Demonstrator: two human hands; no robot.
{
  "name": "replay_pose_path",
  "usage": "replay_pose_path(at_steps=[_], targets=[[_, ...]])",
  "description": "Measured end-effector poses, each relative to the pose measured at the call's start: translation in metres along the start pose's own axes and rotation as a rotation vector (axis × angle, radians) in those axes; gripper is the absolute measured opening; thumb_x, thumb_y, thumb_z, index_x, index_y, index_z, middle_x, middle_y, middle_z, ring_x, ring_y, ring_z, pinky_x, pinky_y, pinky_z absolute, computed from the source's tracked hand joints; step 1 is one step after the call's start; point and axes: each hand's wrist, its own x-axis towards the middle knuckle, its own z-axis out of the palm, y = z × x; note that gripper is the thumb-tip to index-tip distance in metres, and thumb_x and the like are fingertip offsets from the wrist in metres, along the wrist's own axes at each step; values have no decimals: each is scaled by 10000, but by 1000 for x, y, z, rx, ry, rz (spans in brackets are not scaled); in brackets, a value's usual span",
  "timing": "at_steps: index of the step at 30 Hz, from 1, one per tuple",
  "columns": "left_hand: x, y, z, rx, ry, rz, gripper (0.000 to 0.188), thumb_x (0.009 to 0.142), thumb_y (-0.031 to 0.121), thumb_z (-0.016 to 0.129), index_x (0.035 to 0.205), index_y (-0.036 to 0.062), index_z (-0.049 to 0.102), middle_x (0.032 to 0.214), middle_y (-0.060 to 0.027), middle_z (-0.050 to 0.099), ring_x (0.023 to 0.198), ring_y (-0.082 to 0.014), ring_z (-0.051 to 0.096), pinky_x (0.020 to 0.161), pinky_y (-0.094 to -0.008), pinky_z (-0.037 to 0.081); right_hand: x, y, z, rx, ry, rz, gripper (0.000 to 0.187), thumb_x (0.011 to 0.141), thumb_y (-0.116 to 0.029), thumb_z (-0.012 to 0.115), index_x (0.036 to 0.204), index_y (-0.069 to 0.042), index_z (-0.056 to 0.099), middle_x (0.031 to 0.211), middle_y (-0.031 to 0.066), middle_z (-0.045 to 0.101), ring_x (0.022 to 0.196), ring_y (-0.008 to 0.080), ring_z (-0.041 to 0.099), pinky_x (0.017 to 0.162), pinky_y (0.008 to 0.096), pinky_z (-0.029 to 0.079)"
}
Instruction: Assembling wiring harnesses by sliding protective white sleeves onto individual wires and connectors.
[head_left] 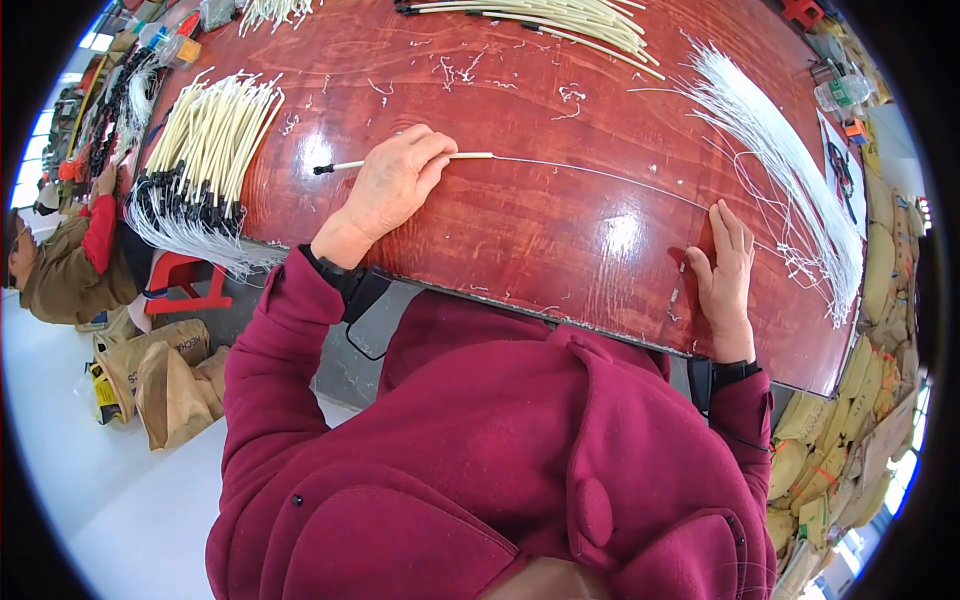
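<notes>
My left hand (393,178) is closed around a thin cream-coloured tube (472,155) just above the table. A black fitting (323,169) shows at the tube's left end. From its right end a fine white strand (600,173) runs across to my right hand (722,268). That hand is open, its fingers stretched out and thumb apart, with the strand reaching its index fingertip. Whether the strand passes under or between the fingers is hard to see. To its right lies a loose bundle of long white strands (790,160).
The red-brown table (470,240) has white scraps scattered on it. Bundled cream tubes with black ends (215,140) lie at left, more loose tubes (560,25) at the far edge. A person (80,255) sits at left near a red stool (185,285). Sacks (850,400) are stacked at right.
</notes>
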Motion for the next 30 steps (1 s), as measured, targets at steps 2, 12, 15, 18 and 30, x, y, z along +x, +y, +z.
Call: replay_pose_path(at_steps=[2,12,15,18,30], targets=[[0,0,2,18,18,2,91,904,52,663,994,43,673,898,-116,631,852,-341,649,731,-437,519,3,1,0,19,2,-13,627,933,-270,685,1468,-5,495,1534,166,469,1371,358,434,1168,451,329],[57,79,92,242,-122,283,88,834,138,612,888,82,652,911,-95,646,893,-298,654,768,-435,513,9,-65,10,-17,-53,-126,685,914,-332,694,1473,3,484,1539,176,459,1382,386,415,1174,484,305],[55,100,107,287,-136,290,104,851,176,634,905,89,651,930,-89,643,920,-296,649,779,-435,503,20,-89,25,75,-17,-177,747,882,-387,709,1471,11,480,1538,173,456,1386,398,403,1165,496,303],[47,108,75,240,-50,291,159,865,230,670,937,91,645,957,-89,636,958,-299,641,787,-432,491,33,-84,21,100,148,-212,697,859,-333,742,1443,-20,525,1506,173,481,1333,401,442,1136,489,334],[-5,60,22,237,-10,-185,163,884,133,677,943,36,560,893,-176,627,866,-406,615,741,-506,501,51,-115,-19,203,142,-308,168,808,-88,732,972,-97,700,1082,55,672,1020,291,590,924,426,443]])
